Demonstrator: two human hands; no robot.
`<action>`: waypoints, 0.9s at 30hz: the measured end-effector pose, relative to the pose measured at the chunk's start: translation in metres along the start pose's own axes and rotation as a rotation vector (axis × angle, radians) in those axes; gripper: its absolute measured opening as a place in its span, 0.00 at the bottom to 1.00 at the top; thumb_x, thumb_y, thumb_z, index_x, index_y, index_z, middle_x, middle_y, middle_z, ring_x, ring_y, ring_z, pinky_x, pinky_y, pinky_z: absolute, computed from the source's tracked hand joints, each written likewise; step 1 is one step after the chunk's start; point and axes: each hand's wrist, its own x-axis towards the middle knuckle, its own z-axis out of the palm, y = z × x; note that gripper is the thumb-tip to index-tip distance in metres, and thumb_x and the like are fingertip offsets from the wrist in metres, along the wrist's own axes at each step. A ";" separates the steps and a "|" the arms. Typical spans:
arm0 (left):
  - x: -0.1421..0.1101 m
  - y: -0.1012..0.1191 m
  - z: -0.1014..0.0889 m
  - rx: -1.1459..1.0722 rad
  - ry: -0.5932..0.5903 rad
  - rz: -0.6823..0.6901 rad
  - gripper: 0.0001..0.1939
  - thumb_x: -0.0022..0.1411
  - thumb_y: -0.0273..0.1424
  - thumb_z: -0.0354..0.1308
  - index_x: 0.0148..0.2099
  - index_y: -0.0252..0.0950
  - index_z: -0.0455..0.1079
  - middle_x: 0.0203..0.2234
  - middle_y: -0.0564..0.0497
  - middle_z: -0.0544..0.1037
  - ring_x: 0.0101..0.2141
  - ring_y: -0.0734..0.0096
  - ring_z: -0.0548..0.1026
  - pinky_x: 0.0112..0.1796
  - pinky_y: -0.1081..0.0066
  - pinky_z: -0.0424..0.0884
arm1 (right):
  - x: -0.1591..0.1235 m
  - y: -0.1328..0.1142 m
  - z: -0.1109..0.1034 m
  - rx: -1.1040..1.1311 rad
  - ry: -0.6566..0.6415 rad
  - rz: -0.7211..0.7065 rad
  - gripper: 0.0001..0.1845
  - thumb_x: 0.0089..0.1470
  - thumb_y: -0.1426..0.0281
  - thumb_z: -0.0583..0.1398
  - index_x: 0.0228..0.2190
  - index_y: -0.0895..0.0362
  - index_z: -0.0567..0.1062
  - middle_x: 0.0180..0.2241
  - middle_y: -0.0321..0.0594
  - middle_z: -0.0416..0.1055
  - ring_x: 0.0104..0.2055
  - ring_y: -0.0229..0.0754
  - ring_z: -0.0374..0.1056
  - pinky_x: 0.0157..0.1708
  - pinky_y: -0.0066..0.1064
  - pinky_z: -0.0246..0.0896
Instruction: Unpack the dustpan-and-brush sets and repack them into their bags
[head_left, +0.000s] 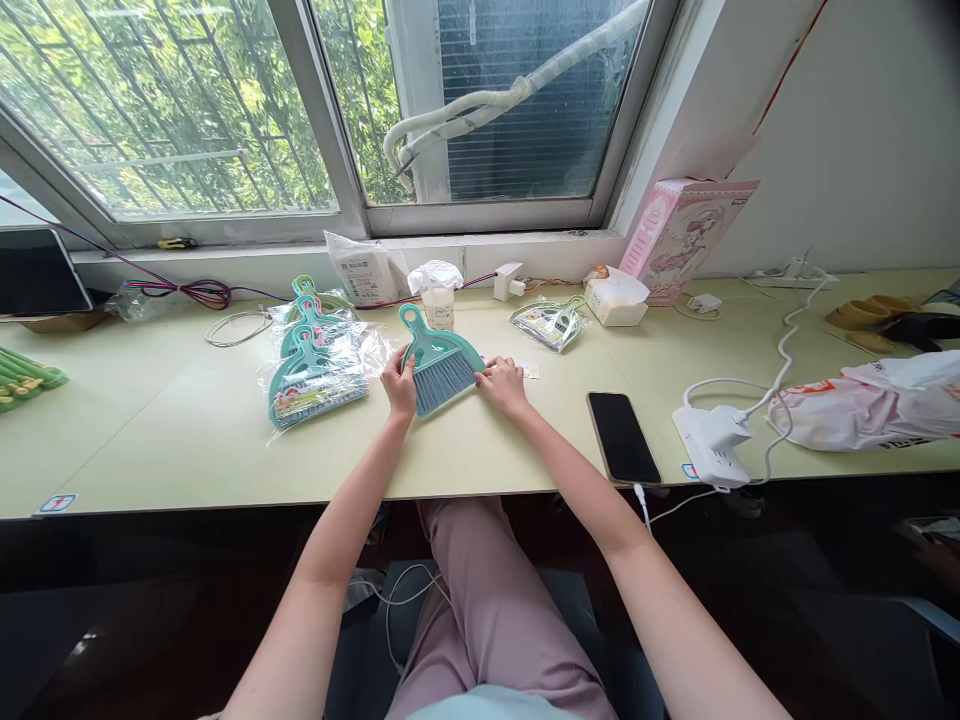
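Note:
A small teal dustpan (431,345) with a grey-bristled brush (450,382) nested in it is held up at the table's middle, its looped handle pointing up and away from me. My left hand (400,385) is closed on its left edge, the thumb in front. At the right corner, the fingers of my right hand (504,385) pinch the edge. Left of my hands lie several similar dustpan sets (307,372) in clear plastic bags, overlapping in a row. A white label partly shows behind my right hand.
Behind the dustpan stands a cup (439,305) topped with white tissue. A flat bagged pack (551,322), a tissue pack (616,297) and a pink box (686,240) are at the back right. A phone (624,438) and a power strip (712,445) lie near the front edge.

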 end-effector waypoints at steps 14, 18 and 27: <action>0.012 -0.015 -0.004 -0.104 0.016 -0.224 0.18 0.54 0.37 0.61 0.46 0.33 0.74 0.38 0.45 0.78 0.42 0.61 0.76 0.46 0.63 0.70 | 0.010 0.041 -0.030 -0.131 0.157 0.180 0.18 0.61 0.65 0.59 0.52 0.54 0.73 0.57 0.51 0.65 0.59 0.54 0.55 0.52 0.44 0.50; 0.009 -0.013 -0.003 -0.204 -0.094 -0.312 0.21 0.50 0.41 0.65 0.44 0.33 0.75 0.36 0.46 0.78 0.40 0.62 0.76 0.44 0.64 0.70 | 0.011 0.059 -0.036 -0.099 -0.031 0.257 0.19 0.57 0.63 0.62 0.50 0.54 0.73 0.56 0.51 0.64 0.59 0.54 0.56 0.52 0.43 0.53; 0.002 0.003 -0.008 -0.206 -0.361 -0.490 0.25 0.44 0.39 0.70 0.45 0.37 0.75 0.35 0.48 0.77 0.35 0.66 0.74 0.34 0.70 0.70 | 0.010 0.062 -0.042 -0.093 -0.058 0.377 0.18 0.53 0.61 0.65 0.43 0.56 0.74 0.55 0.52 0.63 0.60 0.56 0.54 0.52 0.46 0.54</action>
